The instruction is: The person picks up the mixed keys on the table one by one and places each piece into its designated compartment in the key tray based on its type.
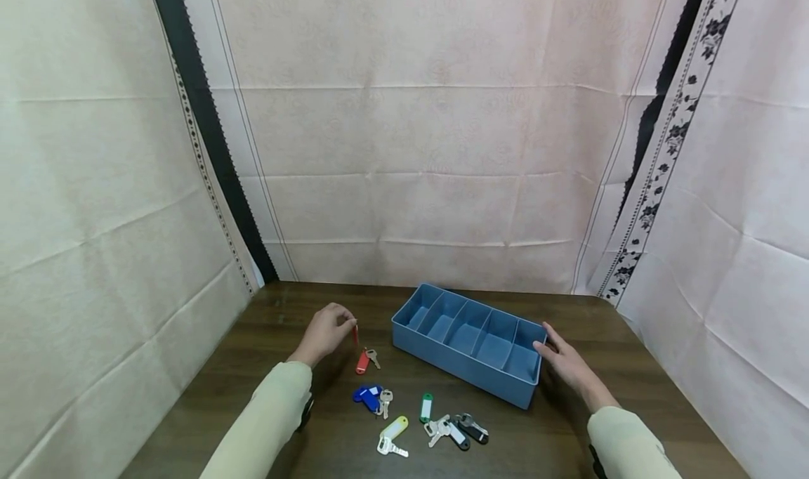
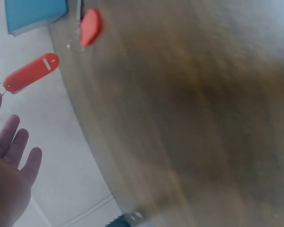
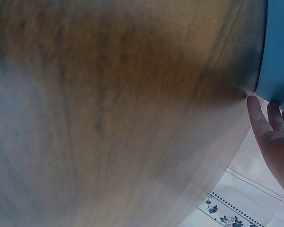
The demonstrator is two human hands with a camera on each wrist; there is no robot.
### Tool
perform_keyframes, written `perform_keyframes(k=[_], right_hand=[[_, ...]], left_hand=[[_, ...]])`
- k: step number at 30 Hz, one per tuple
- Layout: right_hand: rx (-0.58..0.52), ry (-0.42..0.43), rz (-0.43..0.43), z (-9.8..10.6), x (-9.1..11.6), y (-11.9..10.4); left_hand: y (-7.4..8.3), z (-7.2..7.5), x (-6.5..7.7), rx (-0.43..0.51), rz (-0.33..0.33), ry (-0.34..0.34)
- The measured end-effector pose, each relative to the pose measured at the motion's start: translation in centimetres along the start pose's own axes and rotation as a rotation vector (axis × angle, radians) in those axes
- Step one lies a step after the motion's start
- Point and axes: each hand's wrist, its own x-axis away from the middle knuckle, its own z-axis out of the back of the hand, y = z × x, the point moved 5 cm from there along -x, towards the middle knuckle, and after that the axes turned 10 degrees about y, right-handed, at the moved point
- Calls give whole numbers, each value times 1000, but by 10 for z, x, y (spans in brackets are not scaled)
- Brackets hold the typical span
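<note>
My left hand [image 1: 329, 331] is raised over the table's left side, its thumb and forefinger pinching the ring of a red key tag [image 2: 32, 73]. The tag hangs edge-on in the head view. Just below it, another red key tag [image 1: 362, 362] with a key [image 1: 373, 357] lies on the table. My right hand [image 1: 565, 366] rests fingertips against the right end of a blue divided box [image 1: 455, 356], fingers extended and the thumb near the rim. The box stands at an angle, its several compartments bare inside.
Blue key tags [image 1: 369, 397], a yellow key tag [image 1: 395, 427], a green key tag [image 1: 426, 407] and black key tags [image 1: 458, 437] lie with keys in front of the box. Pale cloth [image 1: 404, 135] hangs behind the brown wooden table [image 1: 518, 444] and at both sides.
</note>
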Motion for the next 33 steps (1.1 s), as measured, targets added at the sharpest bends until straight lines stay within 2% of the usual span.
perform_keyframes(k=[5,17,24,33], right_hand=[[2,5,-9,2,-2,1],[-16,7,-16,3,-1,2],[-44,9,-20,-1,0,4],[-40,26,-8,-1,0,3]], left_hand=[[12,-1,-10,50,-8,24],[47,-13,-32,165,32,46],[68,-22,-41,187,0,59],[88,-38,-52,230,-21,69]])
